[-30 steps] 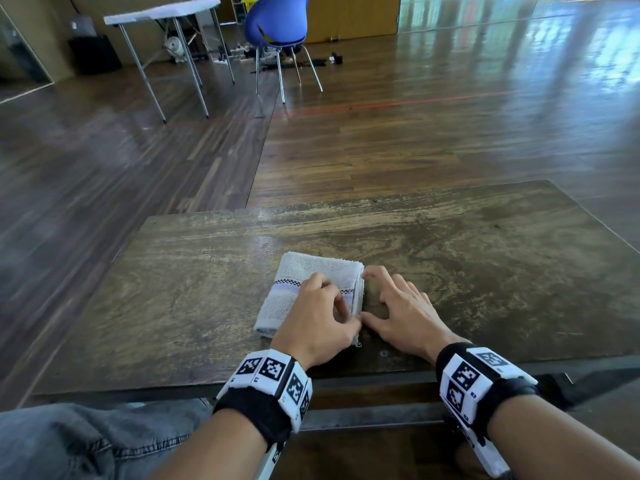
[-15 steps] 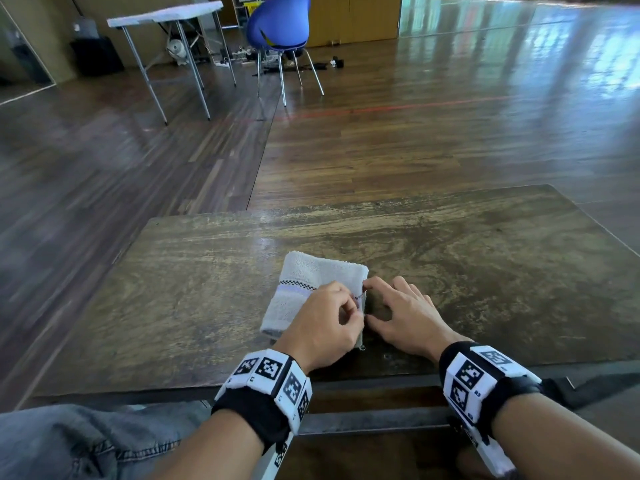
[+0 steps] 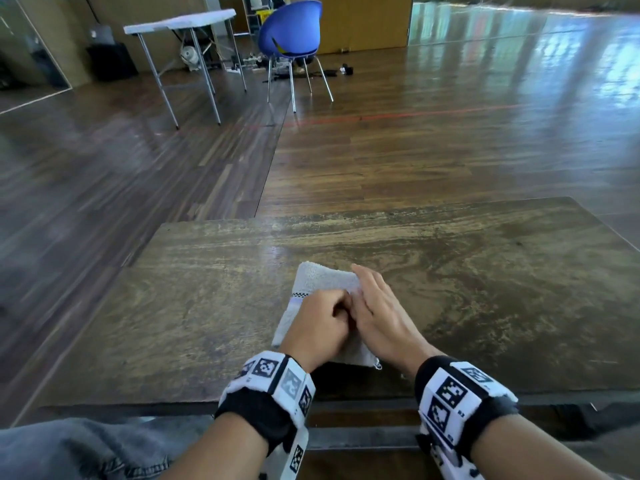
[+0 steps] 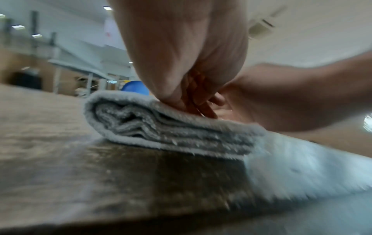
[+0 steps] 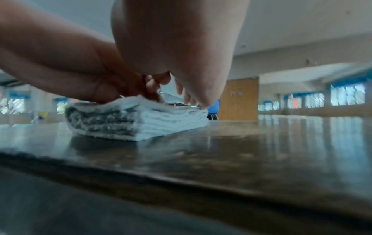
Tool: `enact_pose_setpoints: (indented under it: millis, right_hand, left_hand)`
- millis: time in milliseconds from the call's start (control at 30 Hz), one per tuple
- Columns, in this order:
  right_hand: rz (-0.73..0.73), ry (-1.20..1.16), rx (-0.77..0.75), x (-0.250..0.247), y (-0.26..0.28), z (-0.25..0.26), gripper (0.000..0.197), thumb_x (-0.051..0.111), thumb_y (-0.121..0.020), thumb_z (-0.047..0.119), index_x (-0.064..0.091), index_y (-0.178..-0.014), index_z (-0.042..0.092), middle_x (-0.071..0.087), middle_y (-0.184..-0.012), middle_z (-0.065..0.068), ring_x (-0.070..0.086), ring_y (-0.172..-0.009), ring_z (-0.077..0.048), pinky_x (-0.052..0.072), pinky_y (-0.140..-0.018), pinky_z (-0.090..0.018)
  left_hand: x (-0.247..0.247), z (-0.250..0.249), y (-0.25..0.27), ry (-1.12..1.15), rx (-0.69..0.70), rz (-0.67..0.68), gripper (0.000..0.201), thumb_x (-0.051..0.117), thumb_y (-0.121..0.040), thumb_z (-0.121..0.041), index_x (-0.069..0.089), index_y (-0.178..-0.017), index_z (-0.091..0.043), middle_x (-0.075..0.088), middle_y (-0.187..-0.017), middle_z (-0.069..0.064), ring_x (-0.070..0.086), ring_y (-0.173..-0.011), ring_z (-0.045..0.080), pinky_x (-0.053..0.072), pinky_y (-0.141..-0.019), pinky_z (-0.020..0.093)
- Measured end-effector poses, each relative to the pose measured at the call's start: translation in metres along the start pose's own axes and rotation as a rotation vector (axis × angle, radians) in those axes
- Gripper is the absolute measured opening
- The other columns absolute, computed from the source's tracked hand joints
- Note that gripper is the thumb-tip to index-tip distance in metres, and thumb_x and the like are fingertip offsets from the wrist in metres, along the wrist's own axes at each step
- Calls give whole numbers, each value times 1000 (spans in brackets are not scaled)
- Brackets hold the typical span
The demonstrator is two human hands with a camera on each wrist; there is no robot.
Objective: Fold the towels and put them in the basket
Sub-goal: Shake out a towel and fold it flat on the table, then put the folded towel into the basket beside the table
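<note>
Nearest the head camera, denim-clad legs (image 3: 79,448) and two wrists wearing black bands with white tag blocks are filling the lower edge. Just beyond them a folded towel (image 3: 320,278) is lying on the near middle of the bench (image 3: 485,289), close to its front edge, with both hands on top of it.

The left hand (image 3: 317,329) is resting knuckles-up with its fingers curled under; the head view is hiding what those fingers do. The left wrist view is showing them bunched, fingertips (image 4: 182,104) pressing down into the top layer, though whether that grip is pinching cloth I cannot tell. The right hand (image 3: 375,315) is lying flat along the towel's right side, fingers straight and together, its grip holding nothing.

Only the wrist views are showing the towel's thickness: from the left wrist, a stack of layers (image 4: 161,125) with one rounded folded end; from the right wrist, the same stack (image 5: 141,120) sitting squarely on the bench. Only the head view is showing the narrow checkered band and pale blue stripe (image 3: 299,298) crossing it.

The towel is pale grey-white looped terry, soft and fuzzy at the edges. The bench top is dark, streaked brown and glossy, reflecting light.

Farther off, plank flooring is stretching to a blue shell chair (image 3: 291,32) on thin metal legs and a white folding table (image 3: 180,22).
</note>
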State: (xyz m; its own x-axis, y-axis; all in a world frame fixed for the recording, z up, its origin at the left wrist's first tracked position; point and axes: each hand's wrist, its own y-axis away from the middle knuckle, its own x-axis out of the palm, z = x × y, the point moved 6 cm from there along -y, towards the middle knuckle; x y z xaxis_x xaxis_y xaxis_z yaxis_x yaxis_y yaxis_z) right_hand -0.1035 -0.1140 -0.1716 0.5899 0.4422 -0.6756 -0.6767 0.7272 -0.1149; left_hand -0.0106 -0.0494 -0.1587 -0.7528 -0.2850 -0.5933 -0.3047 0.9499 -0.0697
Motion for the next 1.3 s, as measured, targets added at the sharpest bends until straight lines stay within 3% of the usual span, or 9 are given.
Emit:
enact_pose_setpoints:
  millis: [100, 167, 233, 333, 567, 933, 1167, 1233, 1300]
  right_hand:
    - [115, 107, 159, 21, -4, -10, 59, 19, -107, 45, 24, -156, 12, 25, -163, -3, 17, -153, -20, 13, -125, -43]
    - [177, 241, 169, 32, 0, -15, 66, 13, -106, 50, 3, -161, 14, -3, -170, 2, -8, -155, -13, -2, -126, -42]
    - [172, 329, 144, 36, 3, -17, 71, 13, -105, 53, -8, -161, 16, -15, -168, 5, -19, -153, -10, -8, -125, -42]
    - [133, 396, 126, 36, 2, -19, 76, 16, -103, 58, -11, -160, 17, -17, -168, 5, -21, -152, -9, -11, -124, -43]
    - [100, 413, 132, 37, 2, -23, 80, 17, -100, 62, -10, -160, 17, -18, -168, 4, -22, -152, -9, -13, -123, -45]
    - [145, 470, 169, 34, 9, -23, 83, 9, -97, 67, -19, -158, 18, -24, -166, 4, -26, -150, -9, -24, -117, -47]
    - [171, 451, 213, 36, 17, -21, 83, 12, -99, 64, -24, -156, 16, -32, -163, 2, -30, -148, -11, -24, -116, -48]
    - [177, 448, 213, 35, 17, -21, 83, 13, -99, 64, -23, -156, 16, -31, -163, 3, -30, -148, -11, -23, -117, -48]
    - [190, 444, 211, 34, 18, -23, 83, 14, -99, 64, -23, -156, 16, -31, -163, 4, -30, -148, -11, -22, -117, -49]
  left_hand:
    - [-19, 12, -11, -143, 14, -130, 31, 52, -90, -3, 70, -68, -15, 68, -76, -10, 60, -72, 1, 49, -69, 24]
    - [-21, 22, -15, -318, 34, -131, 25, 54, -92, -8, 71, -77, -17, 65, -112, -9, 58, -104, 7, 46, -94, 30]
    - [-14, 36, -14, -450, 14, -35, 18, 49, -97, -17, 64, -100, -26, 45, -143, -11, 37, -136, 8, 26, -117, 35]
    - [-6, 56, -8, -472, -10, 53, 19, 33, -104, -30, 41, -121, -33, 17, -161, -16, 2, -151, 0, 6, -124, 43]
    - [-5, 70, -13, -452, -157, 99, 56, 22, -103, -44, -1, -154, -43, -13, -162, -27, -19, -147, -5, -9, -124, 43]
    - [-6, 80, -19, -457, -319, 114, 55, 9, -103, -52, -11, -154, -46, -22, -161, -24, -19, -151, 12, -12, -123, 43]
    - [-18, 89, -17, -333, -449, 0, 62, 12, -104, -51, 1, -160, -25, -13, -167, -2, -19, -152, 19, -8, -124, 40]
    - [-21, 87, -19, -323, -463, -1, 60, 20, -105, -50, 14, -158, -22, -8, -168, 0, -14, -153, 22, -4, -125, 43]
    - [-27, 83, -20, -304, -458, -32, 52, 36, -103, -48, 39, -144, -17, 15, -165, 7, 8, -153, 29, 13, -124, 46]
